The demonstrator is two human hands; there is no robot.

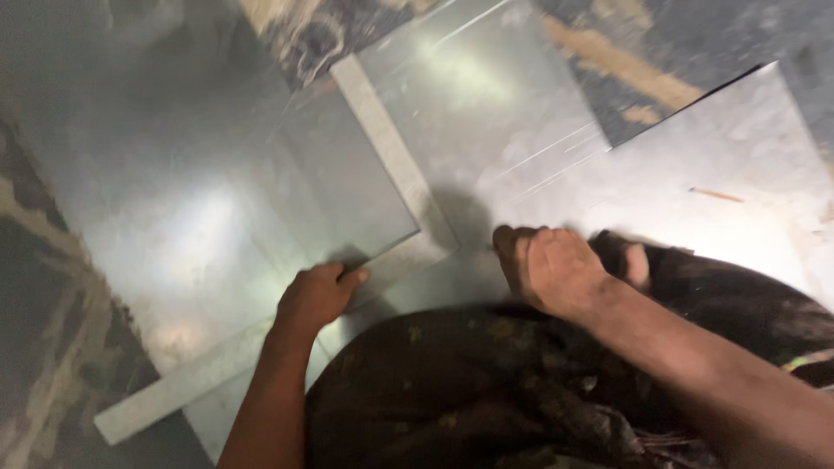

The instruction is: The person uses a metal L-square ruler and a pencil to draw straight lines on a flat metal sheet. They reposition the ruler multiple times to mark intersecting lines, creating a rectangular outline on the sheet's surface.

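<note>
Trousers [486, 391]: dark, paint-flecked cloth over the person's lap, closest to the camera, filling the bottom middle.
Floor [43, 347]: dark and mottled, showing at far left and again at the top right.
Sheet [174, 217]: large, shiny metal plate lying flat, covering most of the left and centre; glare spots on it.
Square [408, 226]: flat, grey, L-shaped metal ruler resting on the sheet. Its long arm runs from the lower left up to a corner near the middle; that axis is a shallow diagonal, rising to the right. Its shorter arm turns off at the corner and points up and to the left, towards the top edge. The corner itself points right and slightly down.
Left hand [317, 295]: pressing down on the long arm of the square, just short of the corner. Fingers curled over the arm's upper edge, thumb side towards the corner; a flat press more than a wrapped grasp.
Right hand [552, 269]: just right of the square's corner, apart from it, knuckles up on the sheet. Fingers folded in as a fist; whether something thin sits inside cannot be told.
Second sheet [738, 156]: another pale metal plate at right, overlapping the first, its dark edge slanting up to the right.
Sliver [717, 194]: thin tan streak lying on the second sheet.
</note>
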